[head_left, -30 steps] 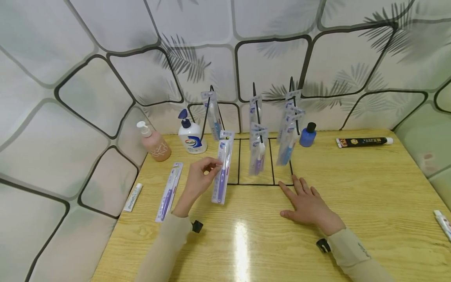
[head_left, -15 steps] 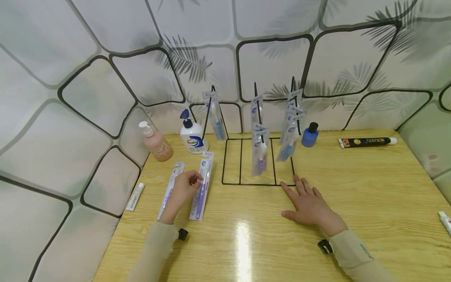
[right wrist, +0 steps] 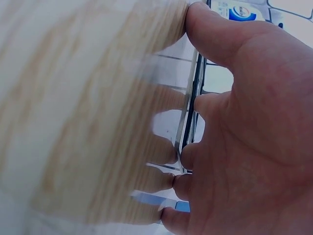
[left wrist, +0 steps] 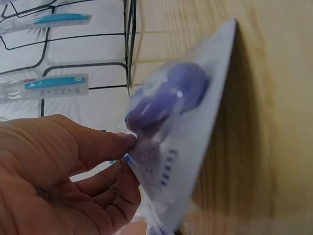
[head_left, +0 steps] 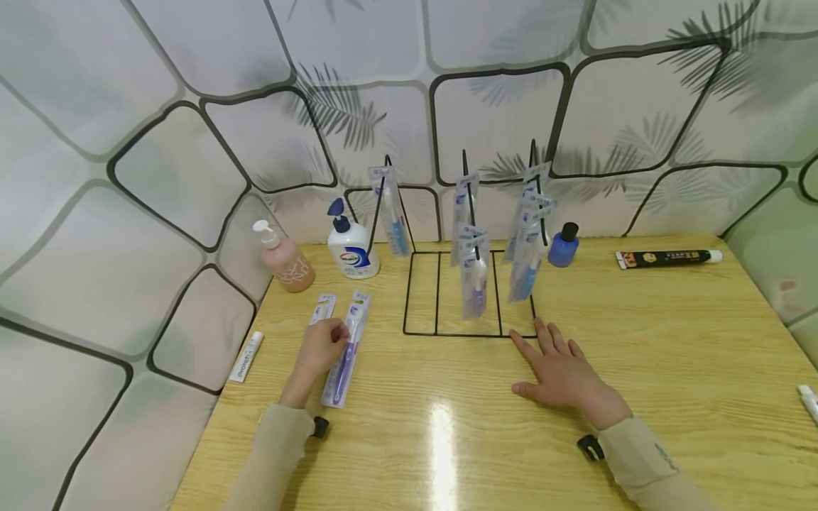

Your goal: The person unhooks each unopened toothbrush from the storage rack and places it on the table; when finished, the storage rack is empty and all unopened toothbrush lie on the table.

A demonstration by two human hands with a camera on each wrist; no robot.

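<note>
A packaged purple toothbrush (head_left: 346, 360) is pinched at its edge by my left hand (head_left: 317, 349), low over the left part of the table. In the left wrist view its clear-fronted pack (left wrist: 183, 142) tilts against the wood, with thumb and index finger at the edge. Another toothbrush pack (head_left: 324, 307) lies alongside, mostly hidden by that hand. Fingers spread, my right hand (head_left: 562, 372) rests on the table, fingertips at the front right corner of a black wire rack (head_left: 466, 335). Packaged toothbrushes (head_left: 474, 280) hang from the rack's middle and right hooks, and a blue one (head_left: 393, 220) on the left hook.
A pink pump bottle (head_left: 290, 266) and a white pump bottle (head_left: 353, 248) stand behind my left hand. Right of the rack are a blue bottle (head_left: 563, 246) and a black toothpaste tube (head_left: 667, 259). Small white tubes lie at the left (head_left: 246, 357) and right edges.
My left hand has carried the purple toothbrush pack from in front of the rack's left hook, leftward and down beside the other pack. The right hand has stayed in place.
</note>
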